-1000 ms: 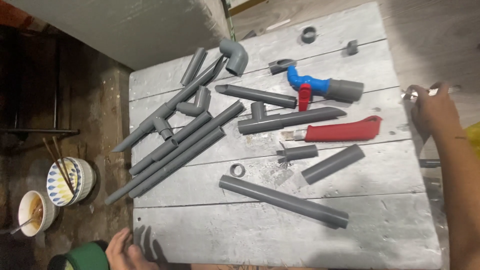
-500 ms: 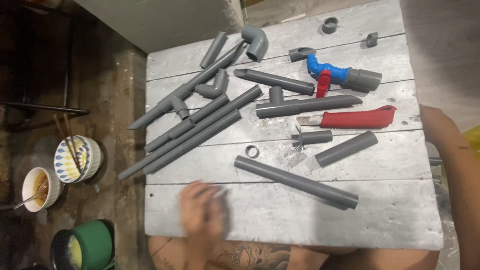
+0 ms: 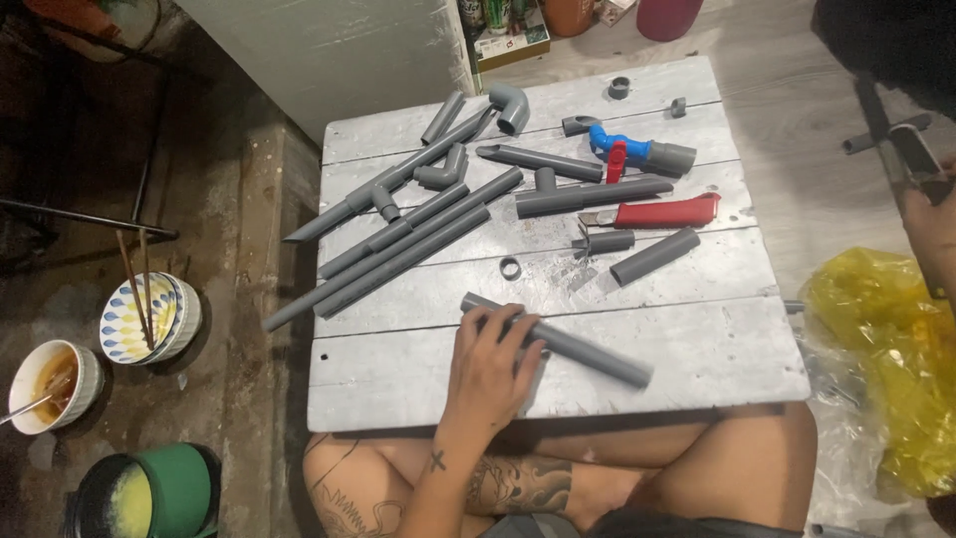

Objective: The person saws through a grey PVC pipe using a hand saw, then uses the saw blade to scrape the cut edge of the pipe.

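Head view, looking down on a grey plank tabletop (image 3: pixel 697 349) strewn with pipe parts. Containers stand on the floor to the left: a patterned bowl (image 3: pixel 149 319) with two chopsticks (image 3: pixel 137 289) resting across it; a white bowl (image 3: pixel 52 384) holding brownish liquid and a utensil; a green cup (image 3: pixel 149 490) with yellowish contents. A yellow plastic bag (image 3: pixel 881 369) lies on the floor to the right; its contents cannot be told.

The left hand (image 3: pixel 490 369) lies on the near part of the tabletop, its fingers (image 3: pixel 503 329) curled loosely over the left end of a long grey pipe (image 3: pixel 578 349), touching it but not closed around it. The pipe lies flat, its long axis running diagonally from upper left, by the fingers, down to lower right, toward the near right corner. A small grey ring (image 3: pixel 510 268) lies just beyond its upper end. The right hand (image 3: pixel 931 214) is only partly visible at the right edge, off the tabletop; whether it is open or closed cannot be told.
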